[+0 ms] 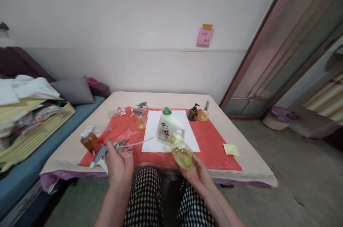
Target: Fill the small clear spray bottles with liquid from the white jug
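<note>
My left hand (119,155) is closed around a trigger spray head (101,156), grey and pale green, whose thin dip tube (138,143) points right over the red sheet. In my right hand (197,171) is a clear yellowish spray bottle (181,152) without its head, tilted with its neck up and to the left. Just behind that bottle stands a pale detergent jug (166,127) with a green cap (166,111), upright on a white sheet (150,127). The bottle overlaps the jug's lower right in view; whether they touch, I cannot tell.
Two spray bottles (141,121) stand left of the jug. A dark pump bottle (193,113) and an amber spray bottle (203,114) are at the back right. An amber jar (90,141) lies tilted at the left; yellow notes (230,150) lie at the right.
</note>
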### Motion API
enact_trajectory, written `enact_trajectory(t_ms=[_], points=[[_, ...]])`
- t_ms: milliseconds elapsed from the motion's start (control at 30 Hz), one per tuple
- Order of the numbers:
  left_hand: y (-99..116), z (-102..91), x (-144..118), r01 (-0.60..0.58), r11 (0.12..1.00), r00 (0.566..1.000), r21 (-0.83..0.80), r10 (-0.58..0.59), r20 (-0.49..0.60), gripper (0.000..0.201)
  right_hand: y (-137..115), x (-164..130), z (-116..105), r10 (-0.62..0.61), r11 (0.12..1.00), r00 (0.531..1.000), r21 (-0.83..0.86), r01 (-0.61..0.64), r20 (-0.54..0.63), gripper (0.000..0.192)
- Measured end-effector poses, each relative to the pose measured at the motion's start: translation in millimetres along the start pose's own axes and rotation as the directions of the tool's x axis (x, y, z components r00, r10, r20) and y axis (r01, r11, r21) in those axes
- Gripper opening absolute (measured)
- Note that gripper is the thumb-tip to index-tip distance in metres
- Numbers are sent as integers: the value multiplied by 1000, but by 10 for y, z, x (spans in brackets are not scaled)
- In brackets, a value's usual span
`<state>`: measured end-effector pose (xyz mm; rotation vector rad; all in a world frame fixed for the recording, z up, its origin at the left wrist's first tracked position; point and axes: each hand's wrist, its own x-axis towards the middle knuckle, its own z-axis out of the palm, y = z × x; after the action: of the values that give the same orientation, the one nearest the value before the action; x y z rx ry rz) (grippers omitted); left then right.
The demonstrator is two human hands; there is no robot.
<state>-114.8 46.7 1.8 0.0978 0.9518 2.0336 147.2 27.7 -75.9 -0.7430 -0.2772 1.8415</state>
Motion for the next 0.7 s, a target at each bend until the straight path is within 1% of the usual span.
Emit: enact_trajectory(t_ms=[67, 133, 267, 400, 467, 533, 600, 700], points=[[78, 5, 76, -51, 999, 999, 1, 51, -1, 42, -173, 117, 57, -58, 998, 998, -34, 58, -9, 48], [108, -11, 115, -61, 998, 998, 18, 62, -15, 40, -371, 246, 139, -106, 992, 994, -73, 105, -9, 48], [44, -115, 114, -7, 998, 999, 67, 10, -42, 36, -752, 503, 352, -233, 955, 972, -196, 224, -24, 47], [-29, -248, 111, -4, 995, 1000, 96, 3, 11, 29, -1025, 719, 560, -348, 869, 937, -385, 311, -27, 51], [-37, -292, 117, -20, 995, 999, 99, 16, 32, 26, -1124, 809, 648, -397, 804, 918, -489, 338, -17, 54], [-30, -315, 121, -25, 994, 999, 105, 21, 43, 24, -1209, 881, 724, -448, 718, 894, -594, 363, 4, 58], [-19, -327, 121, -19, 993, 999, 115, 14, 42, 24, -1285, 932, 794, -498, 607, 866, -696, 384, 44, 63], [-16, -353, 120, -5, 989, 999, 148, 0, 32, 25, -1400, 967, 904, -543, 406, 830, -825, 394, 128, 70]])
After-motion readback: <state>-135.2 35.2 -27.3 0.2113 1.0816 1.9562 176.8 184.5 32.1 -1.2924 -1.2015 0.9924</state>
